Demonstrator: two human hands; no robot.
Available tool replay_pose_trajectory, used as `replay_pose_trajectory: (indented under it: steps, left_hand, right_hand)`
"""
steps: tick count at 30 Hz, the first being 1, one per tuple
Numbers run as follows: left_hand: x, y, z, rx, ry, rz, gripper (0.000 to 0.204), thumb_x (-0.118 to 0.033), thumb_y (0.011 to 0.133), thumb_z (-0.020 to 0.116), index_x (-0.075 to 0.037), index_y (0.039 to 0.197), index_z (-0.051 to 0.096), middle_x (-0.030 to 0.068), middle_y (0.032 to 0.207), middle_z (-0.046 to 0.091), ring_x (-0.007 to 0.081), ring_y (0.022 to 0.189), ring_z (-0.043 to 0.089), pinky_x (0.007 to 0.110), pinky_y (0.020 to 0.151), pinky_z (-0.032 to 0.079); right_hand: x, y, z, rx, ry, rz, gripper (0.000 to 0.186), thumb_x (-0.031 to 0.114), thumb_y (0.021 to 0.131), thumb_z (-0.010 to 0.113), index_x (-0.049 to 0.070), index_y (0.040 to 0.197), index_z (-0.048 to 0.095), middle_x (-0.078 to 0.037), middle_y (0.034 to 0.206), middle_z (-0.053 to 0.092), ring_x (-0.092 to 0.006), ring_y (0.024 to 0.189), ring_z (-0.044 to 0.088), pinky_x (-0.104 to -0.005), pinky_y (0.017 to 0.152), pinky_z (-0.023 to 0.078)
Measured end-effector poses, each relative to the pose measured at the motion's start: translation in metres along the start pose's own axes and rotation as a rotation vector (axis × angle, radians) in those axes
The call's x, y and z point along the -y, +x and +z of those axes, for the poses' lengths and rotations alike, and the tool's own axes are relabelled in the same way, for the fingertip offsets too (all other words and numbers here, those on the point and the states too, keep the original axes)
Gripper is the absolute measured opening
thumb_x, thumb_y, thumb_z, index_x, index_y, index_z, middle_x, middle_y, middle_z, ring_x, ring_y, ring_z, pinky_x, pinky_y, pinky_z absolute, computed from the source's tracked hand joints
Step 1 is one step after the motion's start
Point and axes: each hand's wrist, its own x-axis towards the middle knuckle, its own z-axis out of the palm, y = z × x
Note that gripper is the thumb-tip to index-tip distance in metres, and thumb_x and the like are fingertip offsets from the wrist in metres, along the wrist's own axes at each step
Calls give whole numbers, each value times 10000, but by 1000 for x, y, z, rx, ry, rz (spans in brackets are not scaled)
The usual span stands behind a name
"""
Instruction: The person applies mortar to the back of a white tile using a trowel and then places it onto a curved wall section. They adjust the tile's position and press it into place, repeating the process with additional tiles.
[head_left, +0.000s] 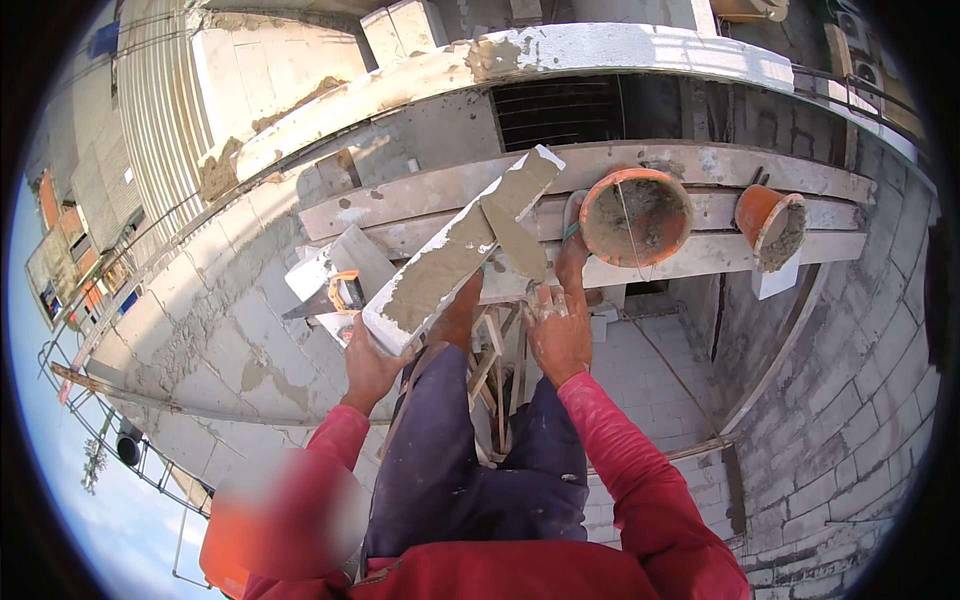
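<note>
My left hand (372,368) grips the near end of a long white block (385,328), which tilts up and away to the right. Grey mortar (435,280) coats much of its upper face. In my right hand (560,330) is a trowel (515,240), its blade smeared with mortar and laid across the block's far half. The fingers close around the trowel's handle, which is mostly hidden. A handsaw (348,290) with an orange and black grip lies on pale block pieces (310,272) just beyond my left hand.
Wooden planks (720,165) run across ahead of me, bearing an orange mortar bucket (597,185) and a smaller tipped orange bucket (757,212). A grey block wall (840,440) rises at right. Below my legs are timber supports (488,370) and a drop. A blurred red-orange shape (290,510) sits lower left.
</note>
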Motion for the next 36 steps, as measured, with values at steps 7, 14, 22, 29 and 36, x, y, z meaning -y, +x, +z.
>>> replay_pose_trajectory:
  steps: [7, 14, 22, 29, 36]
  left_hand:
    - [-43, -5, 1, -28, 18, 23, 904, -231, 690, 949, 57, 1375, 435, 257, 1177, 696, 415, 1123, 692, 448, 922, 562]
    - [-29, -18, 2, 21, 127, 128, 897, -175, 756, 905, 44, 1456, 388, 260, 1317, 604, 416, 1190, 618, 471, 1019, 488]
    - [-27, -17, 4, 98, 154, -12, 831, -172, 810, 873, 47, 1457, 399, 233, 1353, 582, 360, 1233, 596, 448, 1073, 456]
    - [-78, -23, 8, 69, 133, -12, 868, -213, 781, 896, 36, 1437, 385, 231, 1313, 636, 356, 1212, 635, 441, 1050, 498]
    - [-81, -26, 4, 30, 141, -22, 1002, -267, 750, 907, 12, 1497, 301, 246, 1369, 601, 381, 1287, 600, 458, 1076, 486]
  right_hand:
    - [-55, -92, -80, -160, 563, 106, 358, 161, 947, 708, 22, 1255, 590, -232, 1148, 634, -422, 995, 641, -497, 856, 529]
    - [-348, -79, -202, -502, -288, 715, 317, 316, 1069, 524, 108, 1289, 618, -200, 1139, 684, -419, 977, 692, -525, 798, 552]
    - [-579, 15, -206, -57, -598, 822, 467, 521, 1025, 514, 157, 1275, 668, -198, 1063, 740, -391, 1008, 722, -514, 850, 582]
    - [-609, 29, -165, -98, -145, 799, 626, 601, 989, 555, 28, 1170, 730, -275, 1140, 721, -482, 1100, 671, -537, 923, 530]
    - [-590, -59, -171, -395, 218, 591, 429, 381, 1076, 548, -25, 981, 647, -16, 725, 479, -134, 674, 413, -352, 610, 366]
